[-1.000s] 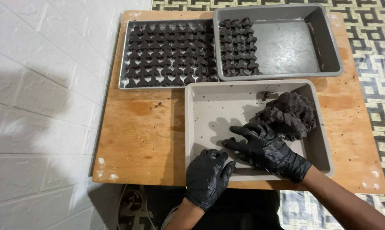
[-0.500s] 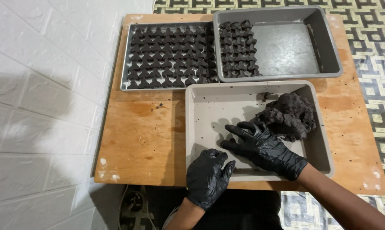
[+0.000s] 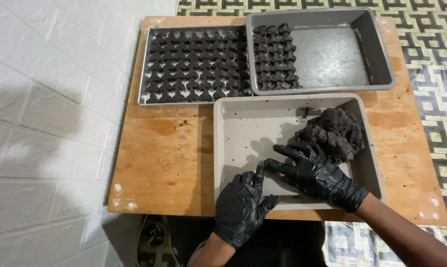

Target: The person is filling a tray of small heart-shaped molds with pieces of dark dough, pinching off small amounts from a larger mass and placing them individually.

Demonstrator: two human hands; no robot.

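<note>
Both of my hands wear black gloves. My left hand rests on the near rim of a beige tray, fingers stretched a little into it. My right hand lies flat inside the tray with its fingers spread, just in front of a lump of dark dough in the tray's far right part. Nothing is held in either hand as far as I can see. Small dark crumbs dot the tray floor.
The trays stand on a wooden table. At the back left a flat metal tray is filled with several dark shaped pieces. A deep grey pan at the back right holds several such pieces at its left side. A white wall lies left.
My right hand has shifted slightly right and nearer the dough lump. My left hand's fingers have stretched out further over the tray rim.
</note>
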